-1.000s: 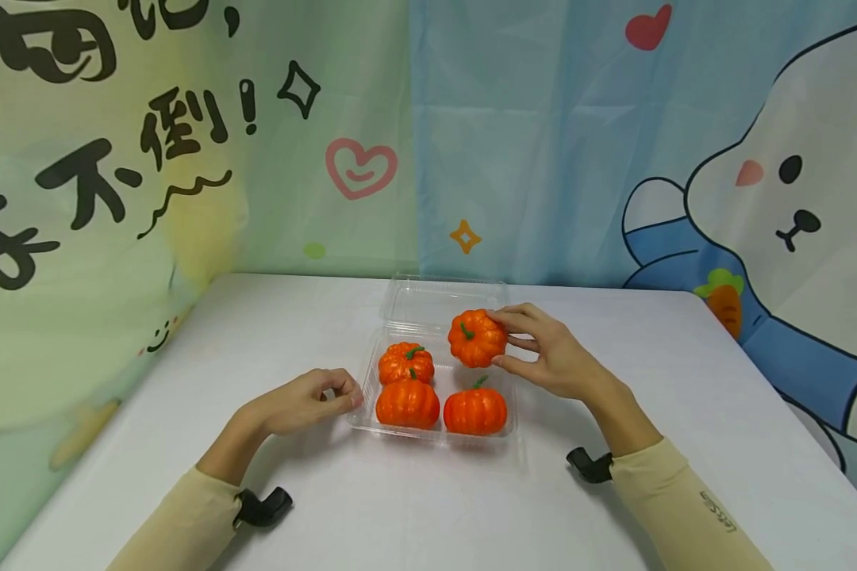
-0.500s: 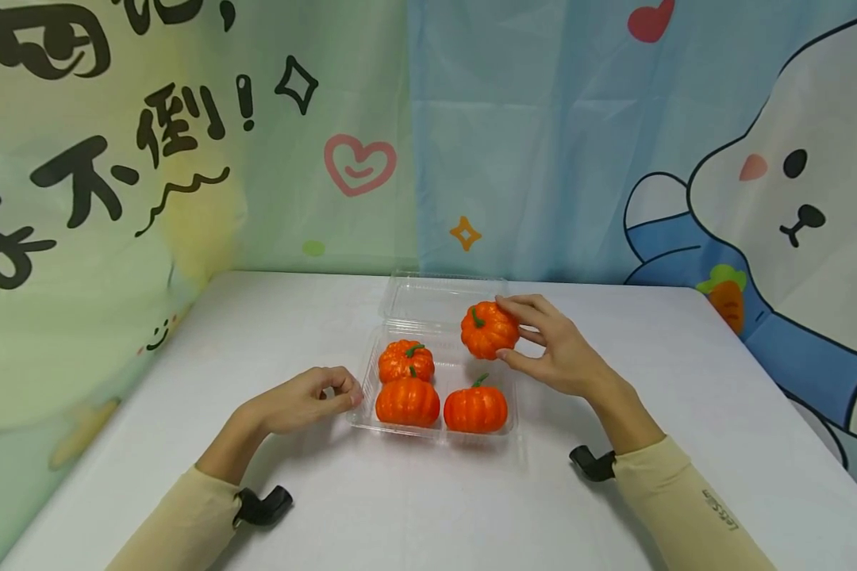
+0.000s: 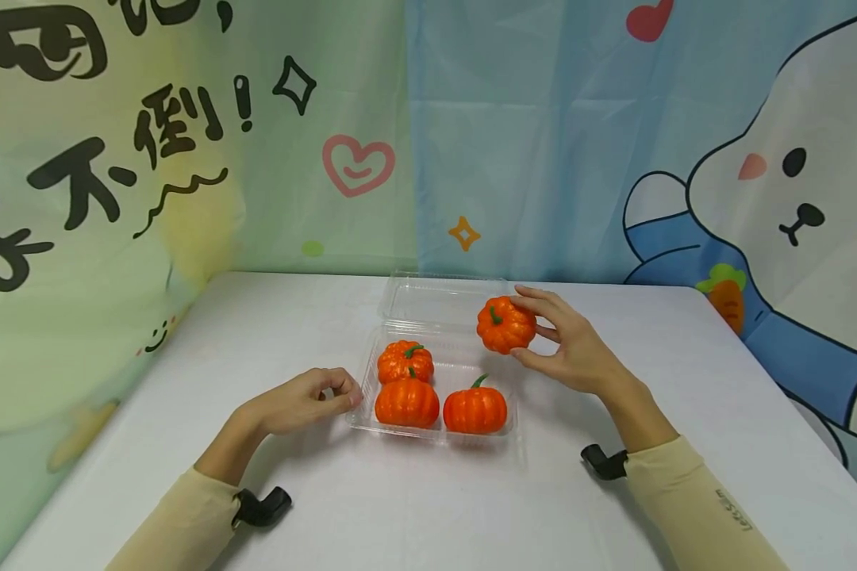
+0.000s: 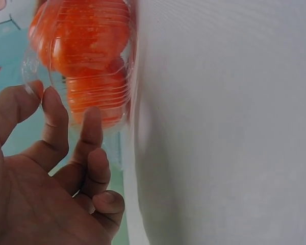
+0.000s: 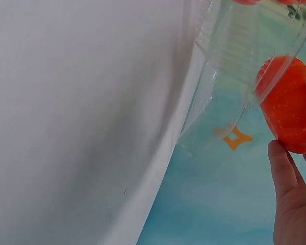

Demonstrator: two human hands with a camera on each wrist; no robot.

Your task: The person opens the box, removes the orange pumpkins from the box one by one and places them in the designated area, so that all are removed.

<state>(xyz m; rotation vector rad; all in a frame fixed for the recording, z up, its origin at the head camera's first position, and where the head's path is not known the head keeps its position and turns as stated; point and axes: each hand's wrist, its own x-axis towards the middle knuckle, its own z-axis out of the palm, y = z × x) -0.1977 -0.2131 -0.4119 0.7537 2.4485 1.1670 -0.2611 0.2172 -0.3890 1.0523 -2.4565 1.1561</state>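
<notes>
My right hand [image 3: 571,345] holds a small orange toy pumpkin [image 3: 505,325] with a green stem, thumb below and fingers above. The pumpkin is raised over the back right part of a clear plastic clamshell box [image 3: 439,434]. In the right wrist view the held pumpkin [image 5: 290,109] shows past the box wall. Three more pumpkins sit in the box: one at back left [image 3: 400,361], one at front left [image 3: 407,404] and one at front right [image 3: 475,411]. My left hand [image 3: 307,400] pinches the box's left rim between thumb and index finger, plainest in the left wrist view.
The box's clear lid [image 3: 443,297] lies folded back behind it. A white-covered table [image 3: 428,507] spreads around the box, ending at a printed curtain [image 3: 543,159]. Black wrist mounts [image 3: 264,507] stick out from both sleeves.
The right hand has carried its pumpkin to the right and slightly back, away from the other pumpkins. The left hand keeps its place at the box rim.
</notes>
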